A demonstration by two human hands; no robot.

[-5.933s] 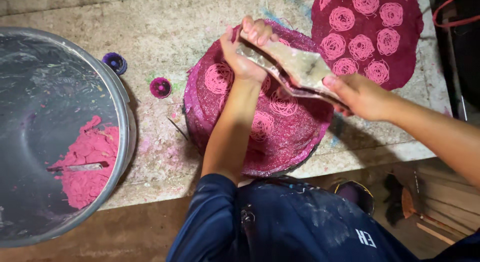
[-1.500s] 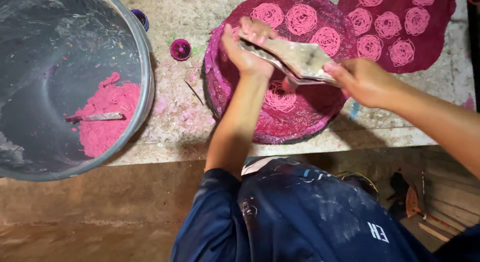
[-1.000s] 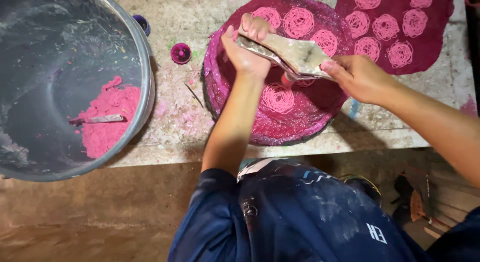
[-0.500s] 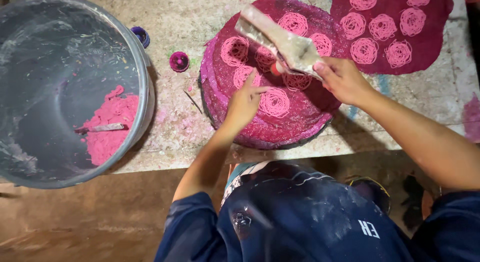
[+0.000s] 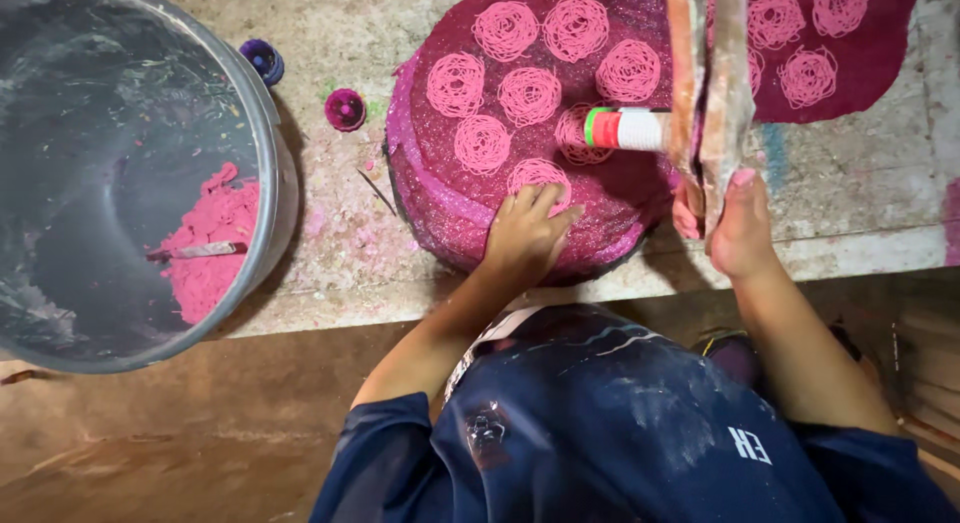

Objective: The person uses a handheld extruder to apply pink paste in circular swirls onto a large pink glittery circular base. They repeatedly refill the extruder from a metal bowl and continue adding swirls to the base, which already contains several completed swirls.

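Observation:
A round magenta stack of mats [image 5: 425, 173] lies on the stone counter, its top covered with several pink noodle spirals [image 5: 528, 95]. My left hand [image 5: 528, 233] lies flat on the stack's near edge, over one spiral, holding nothing. My right hand [image 5: 737, 228] grips the lower ends of a long wooden press [image 5: 707, 73], which stands upright just right of the stack. The press's white cylinder with a red and green band [image 5: 625, 129] points left over the stack.
A big metal basin [image 5: 272, 173] stands at the left with a lump of pink dough [image 5: 215, 245] and a small blade [image 5: 195, 251] in it. Two small round caps [image 5: 345, 109] [image 5: 262, 57] lie between basin and stack. A second dark mat with spirals [image 5: 860, 78] lies far right.
My left hand has let go of the press and dropped flat onto the stack's near edge. My right hand has swung the press from across the stack to its right side.

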